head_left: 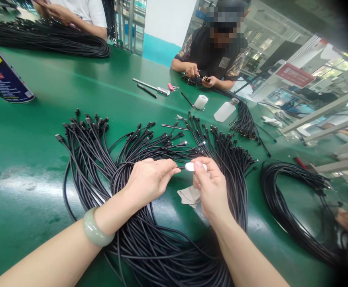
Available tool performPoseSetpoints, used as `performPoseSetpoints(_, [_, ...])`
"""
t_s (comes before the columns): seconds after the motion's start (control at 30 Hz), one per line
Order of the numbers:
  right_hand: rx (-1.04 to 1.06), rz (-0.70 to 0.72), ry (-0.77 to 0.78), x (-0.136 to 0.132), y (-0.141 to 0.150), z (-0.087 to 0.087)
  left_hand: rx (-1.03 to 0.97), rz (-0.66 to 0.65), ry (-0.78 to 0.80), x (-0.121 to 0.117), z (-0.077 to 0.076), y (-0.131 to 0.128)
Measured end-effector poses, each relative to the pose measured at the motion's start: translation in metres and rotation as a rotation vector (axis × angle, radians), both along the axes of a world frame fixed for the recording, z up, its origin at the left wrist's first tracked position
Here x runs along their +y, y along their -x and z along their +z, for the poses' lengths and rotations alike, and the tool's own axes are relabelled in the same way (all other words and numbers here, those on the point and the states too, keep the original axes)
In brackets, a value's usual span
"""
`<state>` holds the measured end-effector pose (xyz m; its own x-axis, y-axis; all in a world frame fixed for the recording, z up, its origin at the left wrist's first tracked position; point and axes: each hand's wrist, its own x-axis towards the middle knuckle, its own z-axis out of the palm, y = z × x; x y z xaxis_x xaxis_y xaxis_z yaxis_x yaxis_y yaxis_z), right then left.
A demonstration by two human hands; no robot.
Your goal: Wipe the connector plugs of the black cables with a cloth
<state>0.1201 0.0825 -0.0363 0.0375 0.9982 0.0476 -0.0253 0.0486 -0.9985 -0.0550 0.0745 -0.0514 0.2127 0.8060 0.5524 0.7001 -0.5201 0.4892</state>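
Holding a small white oval pad [192, 166] between the thumb and fingertips of the right hand [212, 191], closed on it in a tight pinch. Left hand [148, 185] also closed, fingertips pinching what looks like a thin black cable end [178, 168], with a pale green stone bangle [97, 228] on the wrist. Cable end sits right beside the pad, between the hands; hard to tell if they touch. Crumpled beige cloth [188, 196] lies just under the right hand. Big fanned bundle of thin black cables [150, 243] runs under both hands and forearms, with small connector ends [162, 137] spread out past the fingers on a glossy green worktop [21, 135]. Loose coil of black cable [291, 211] to the right, another black coil [46, 40] at the far end by a seated person in white [81, 12]. Co-worker in a dark top [212, 54] sits across the worktop, both hands on small black parts [196, 79]. Nearby: roll of white tape [201, 101], translucent plastic bottle [224, 111], metal tweezers [175, 126], and a yellow and blue spray can [3, 71] lying on its side at left.
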Motion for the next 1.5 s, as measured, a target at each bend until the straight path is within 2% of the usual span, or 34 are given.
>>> performPoseSetpoints(0.67, [0.060, 0.009, 0.051, 0.0017, 0.0009, 0.0018, 0.003, -0.008, 0.013, 0.0003, -0.0016, 0.0002])
performPoseSetpoints(0.9, [0.136, -0.034, 0.019, 0.0025, 0.0009, 0.0025, -0.028, -0.008, 0.014, 0.0001, -0.0006, 0.0004])
performPoseSetpoints(1.37, [0.094, 0.009, 0.025, 0.0013, 0.0012, 0.0010, -0.050, -0.017, 0.055, -0.0009, -0.0017, 0.0006])
performPoseSetpoints(1.5, [0.175, -0.069, 0.004, 0.0023, -0.0007, 0.0017, -0.116, -0.033, 0.096, 0.0000, -0.0004, 0.0010])
